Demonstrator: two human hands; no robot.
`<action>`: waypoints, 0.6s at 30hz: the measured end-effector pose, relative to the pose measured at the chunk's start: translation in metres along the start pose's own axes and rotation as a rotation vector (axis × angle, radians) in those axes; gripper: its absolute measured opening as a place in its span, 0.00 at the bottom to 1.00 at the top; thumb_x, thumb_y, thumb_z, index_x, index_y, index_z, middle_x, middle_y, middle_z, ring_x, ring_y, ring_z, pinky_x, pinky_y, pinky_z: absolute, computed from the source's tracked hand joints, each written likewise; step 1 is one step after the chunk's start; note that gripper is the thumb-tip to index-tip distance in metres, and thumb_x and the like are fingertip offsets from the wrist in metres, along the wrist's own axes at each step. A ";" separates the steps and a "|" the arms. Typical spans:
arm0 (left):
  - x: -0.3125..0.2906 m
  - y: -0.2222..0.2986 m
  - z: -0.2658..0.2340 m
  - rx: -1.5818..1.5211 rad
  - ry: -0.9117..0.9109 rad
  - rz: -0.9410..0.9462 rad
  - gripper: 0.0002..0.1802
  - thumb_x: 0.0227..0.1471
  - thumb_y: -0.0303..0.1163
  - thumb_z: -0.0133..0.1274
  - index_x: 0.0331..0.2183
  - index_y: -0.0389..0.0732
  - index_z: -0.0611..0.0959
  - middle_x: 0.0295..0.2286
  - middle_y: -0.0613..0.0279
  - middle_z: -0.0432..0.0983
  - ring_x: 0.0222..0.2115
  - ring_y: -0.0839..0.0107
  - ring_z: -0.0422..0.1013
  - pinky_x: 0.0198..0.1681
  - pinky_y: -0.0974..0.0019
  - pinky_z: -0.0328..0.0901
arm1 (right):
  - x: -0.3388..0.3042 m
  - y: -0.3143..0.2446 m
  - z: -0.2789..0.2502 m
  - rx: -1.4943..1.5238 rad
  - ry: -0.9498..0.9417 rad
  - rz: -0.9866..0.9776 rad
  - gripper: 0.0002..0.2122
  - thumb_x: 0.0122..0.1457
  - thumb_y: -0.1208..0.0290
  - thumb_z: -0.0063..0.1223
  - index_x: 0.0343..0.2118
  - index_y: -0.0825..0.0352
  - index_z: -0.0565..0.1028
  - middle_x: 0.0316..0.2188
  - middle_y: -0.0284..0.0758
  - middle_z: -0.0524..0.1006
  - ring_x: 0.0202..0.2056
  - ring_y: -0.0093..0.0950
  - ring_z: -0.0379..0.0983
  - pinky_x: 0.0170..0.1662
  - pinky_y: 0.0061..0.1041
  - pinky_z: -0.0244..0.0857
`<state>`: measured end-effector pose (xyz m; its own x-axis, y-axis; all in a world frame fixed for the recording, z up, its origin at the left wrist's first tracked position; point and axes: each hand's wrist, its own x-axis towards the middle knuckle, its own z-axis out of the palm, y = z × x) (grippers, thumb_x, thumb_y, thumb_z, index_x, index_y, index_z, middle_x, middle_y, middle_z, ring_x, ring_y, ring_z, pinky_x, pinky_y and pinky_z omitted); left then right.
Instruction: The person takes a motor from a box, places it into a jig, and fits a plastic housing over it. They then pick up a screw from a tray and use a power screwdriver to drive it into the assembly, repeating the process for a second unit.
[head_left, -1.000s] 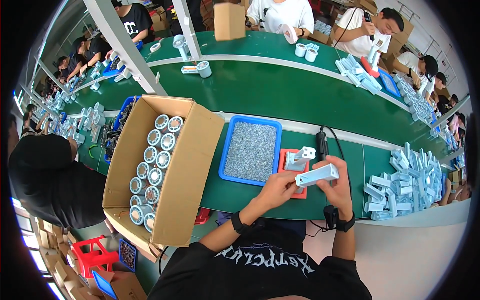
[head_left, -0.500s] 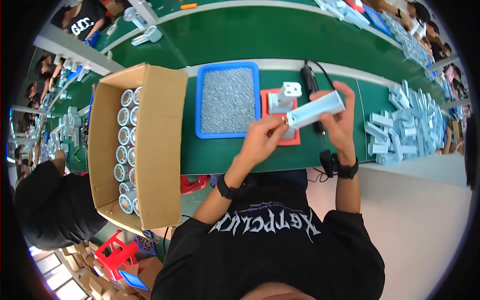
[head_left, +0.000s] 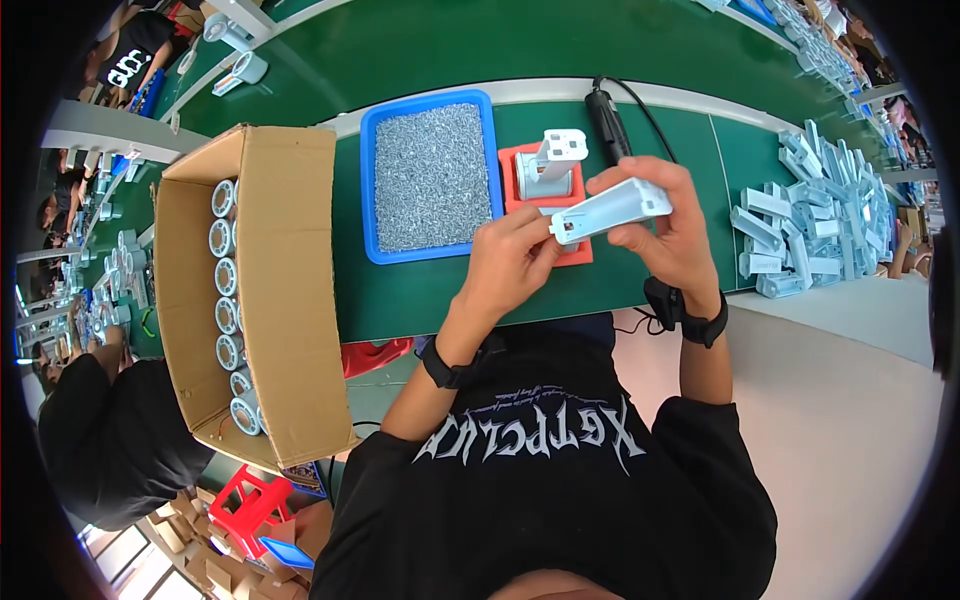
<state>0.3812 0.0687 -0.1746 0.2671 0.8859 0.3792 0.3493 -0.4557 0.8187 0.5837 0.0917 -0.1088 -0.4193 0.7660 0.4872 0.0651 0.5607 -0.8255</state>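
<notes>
A pale blue-white plastic housing [head_left: 615, 208], long and trough-shaped, is held up tilted in front of me, its hollow side showing. My right hand [head_left: 668, 235] grips its wider right end between thumb and fingers. At its narrow left end, the closed fingertips of my left hand [head_left: 508, 262] pinch the tip. Whether a small piece also sits in those left fingers is hidden. Just behind the housing, a red fixture [head_left: 582, 256] lies on the bench, partly covered by it. A pale plastic assembly [head_left: 562, 150] with a round body sits in that fixture.
A blue tray [head_left: 369, 190] of small metal pieces lies left of the fixture. Further left stands a cardboard box [head_left: 290, 300] of round pale parts. A black electric screwdriver [head_left: 607, 122] with a cable lies behind my right hand. Similar housings [head_left: 815, 215] are heaped at right.
The housing has turned so its hollow faces me more. A small copper-coloured bit at my left fingertips no longer shows. The whole view has shifted slightly.
</notes>
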 end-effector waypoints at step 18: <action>0.001 0.005 -0.006 -0.159 -0.063 -0.120 0.09 0.46 0.20 0.56 0.34 0.35 0.82 0.24 0.59 0.73 0.20 0.73 0.69 0.22 0.70 0.62 | -0.003 0.004 0.003 -0.152 -0.065 -0.025 0.28 0.50 0.66 0.64 0.53 0.63 0.64 0.39 0.41 0.77 0.43 0.33 0.74 0.43 0.29 0.67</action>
<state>0.3778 0.0679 -0.1674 0.2893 0.9237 0.2514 0.2366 -0.3234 0.9162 0.5821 0.0908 -0.1147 -0.4801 0.7321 0.4832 0.1886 0.6241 -0.7582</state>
